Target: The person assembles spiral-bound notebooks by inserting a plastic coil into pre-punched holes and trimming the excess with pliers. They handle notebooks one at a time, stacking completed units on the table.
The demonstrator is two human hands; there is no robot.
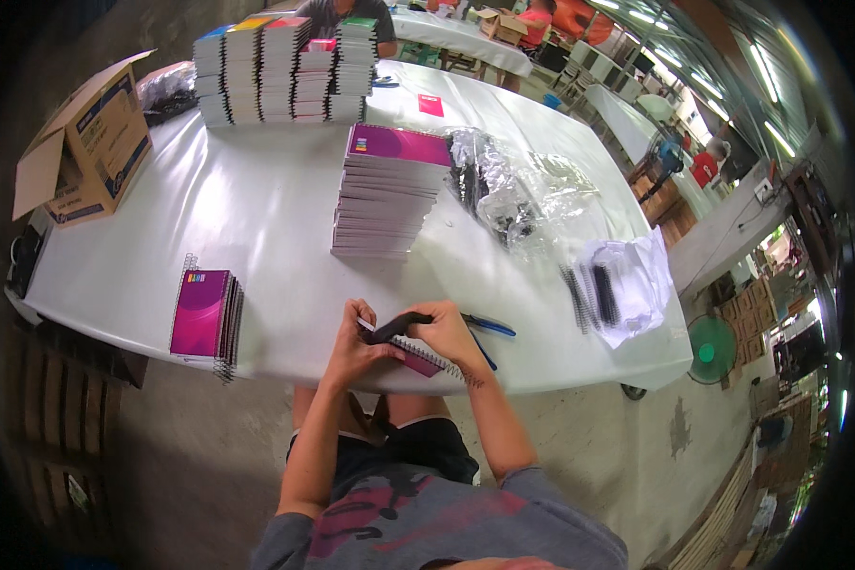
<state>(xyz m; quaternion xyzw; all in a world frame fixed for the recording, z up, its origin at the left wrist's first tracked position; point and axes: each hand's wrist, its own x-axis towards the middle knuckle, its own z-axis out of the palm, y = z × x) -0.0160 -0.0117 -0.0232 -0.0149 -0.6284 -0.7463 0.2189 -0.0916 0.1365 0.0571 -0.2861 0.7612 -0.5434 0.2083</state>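
Observation:
Near the table's front edge, a small purple-covered notebook (422, 361) is held between my two hands. My left hand (355, 344) is closed around its left end, the thumb pressing across it. My right hand (441, 332) is closed on a bent dark piece (399, 328) at the notebook's upper side, which looks like its back cover. A wire coil (458, 373) runs along the notebook's edge and sticks out past its right end, under my right wrist. Pliers with blue handles (492, 327) lie just beyond my right hand, partly hidden by it.
Coil-bound purple notebooks (200, 313) lie at the left. Ahead rises a tall purple-topped stack (390, 195), with clear plastic wrap (527, 190) beside it. Loose black coils (594, 294) rest on white paper at the right. Further back are several notebook stacks (277, 71) and an open carton (100, 142).

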